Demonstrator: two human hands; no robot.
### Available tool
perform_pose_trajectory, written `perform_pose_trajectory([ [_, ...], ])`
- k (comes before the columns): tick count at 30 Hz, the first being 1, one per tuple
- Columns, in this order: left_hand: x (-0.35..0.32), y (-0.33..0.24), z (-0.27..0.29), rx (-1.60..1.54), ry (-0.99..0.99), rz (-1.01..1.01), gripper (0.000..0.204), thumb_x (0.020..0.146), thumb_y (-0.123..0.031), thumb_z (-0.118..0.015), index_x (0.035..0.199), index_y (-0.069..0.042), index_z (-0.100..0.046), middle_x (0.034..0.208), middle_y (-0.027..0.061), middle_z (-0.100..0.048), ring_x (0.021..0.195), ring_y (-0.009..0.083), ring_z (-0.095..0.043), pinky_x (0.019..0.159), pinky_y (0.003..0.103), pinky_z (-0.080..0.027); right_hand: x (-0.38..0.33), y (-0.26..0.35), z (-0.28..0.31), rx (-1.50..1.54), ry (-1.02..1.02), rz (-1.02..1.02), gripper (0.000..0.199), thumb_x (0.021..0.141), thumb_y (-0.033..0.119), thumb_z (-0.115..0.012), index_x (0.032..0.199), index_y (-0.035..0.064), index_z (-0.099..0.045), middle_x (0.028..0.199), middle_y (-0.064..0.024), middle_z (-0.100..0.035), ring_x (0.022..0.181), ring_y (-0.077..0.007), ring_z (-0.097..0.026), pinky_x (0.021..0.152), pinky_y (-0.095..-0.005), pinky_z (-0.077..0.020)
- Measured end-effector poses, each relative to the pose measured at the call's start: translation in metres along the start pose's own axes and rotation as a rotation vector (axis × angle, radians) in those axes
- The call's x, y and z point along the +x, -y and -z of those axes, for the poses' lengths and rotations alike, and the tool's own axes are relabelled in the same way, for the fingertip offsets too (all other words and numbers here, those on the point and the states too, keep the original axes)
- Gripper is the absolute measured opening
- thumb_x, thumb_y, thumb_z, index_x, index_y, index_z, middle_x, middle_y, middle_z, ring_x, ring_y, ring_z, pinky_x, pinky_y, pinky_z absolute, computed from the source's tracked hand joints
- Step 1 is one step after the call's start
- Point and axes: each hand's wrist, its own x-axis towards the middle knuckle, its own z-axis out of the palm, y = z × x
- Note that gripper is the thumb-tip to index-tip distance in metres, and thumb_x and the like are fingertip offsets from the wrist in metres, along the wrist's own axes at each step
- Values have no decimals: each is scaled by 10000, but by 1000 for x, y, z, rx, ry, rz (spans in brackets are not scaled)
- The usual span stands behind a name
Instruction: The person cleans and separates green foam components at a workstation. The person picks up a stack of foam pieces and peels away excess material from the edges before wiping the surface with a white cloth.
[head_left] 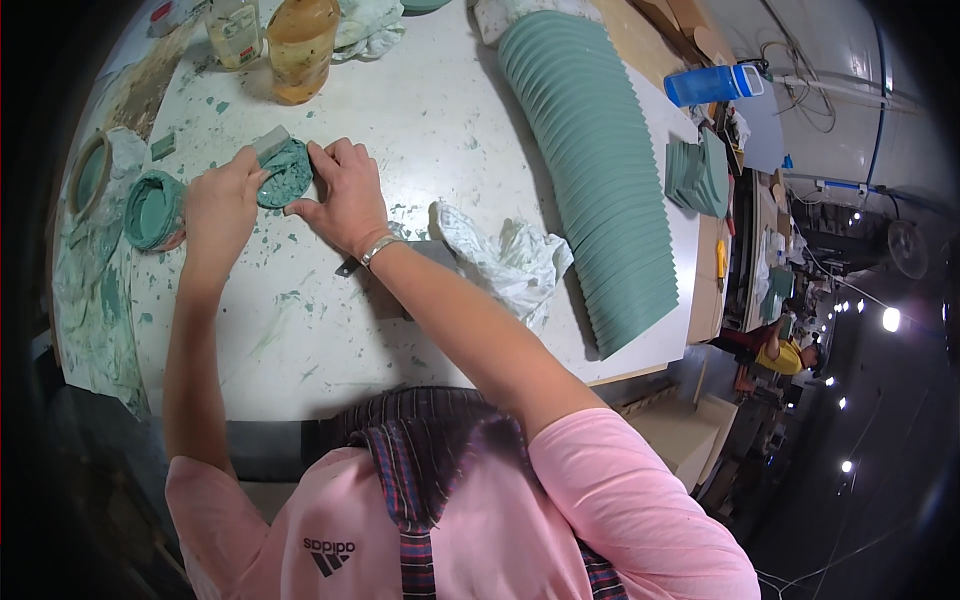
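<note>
My left hand is closed round a small flat, pale scraper, its edge at a round shallow dish of thick green paste. The dish rests on the white, paste-spotted table. From the other side, my right hand holds the dish's rim between thumb and fingers. Left of my left hand stands an open jar of green paste. Under my right wrist lies a flat dark grey piece, partly hidden by my forearm. A crumpled white cloth lies next to it.
A long fanned row of green sheets runs along the table's right side, with a smaller green stack beyond. At the far left stand an amber container and a clear jar. A blue bottle lies far right. Another person is in the background.
</note>
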Motion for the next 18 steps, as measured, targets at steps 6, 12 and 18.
perform_pose_trajectory([
  [6, 1, 3, 6, -38, 25, -1, 131, 900, -151, -614, 860, -43, -552, 707, 166, -630, 684, 397, -621, 614, 478, -458, -1, -1, 1, 10, 13, -4, 772, 563, 295, -889, 1237, 49, -605, 988, -78, -541, 933, -278, -506, 856, -384, -417],
  [12, -7, -1, -4, -1, 21, 38, 136, 890, -145, -625, 856, -35, -554, 699, 162, -633, 674, 394, -627, 601, 478, -458, 0, -1, 0, -14, 13, -9, 791, 555, 307, -891, 1245, 45, -607, 996, -79, -544, 936, -278, -506, 854, -384, -421],
  [18, -4, 5, 0, -55, -6, 101, 159, 885, -163, -639, 837, -35, -557, 682, 167, -627, 678, 391, -630, 605, 479, -456, 0, -2, -1, 0, 11, 10, 787, 557, 301, -891, 1245, 48, -605, 998, -76, -541, 942, -276, -503, 855, -383, -422],
])
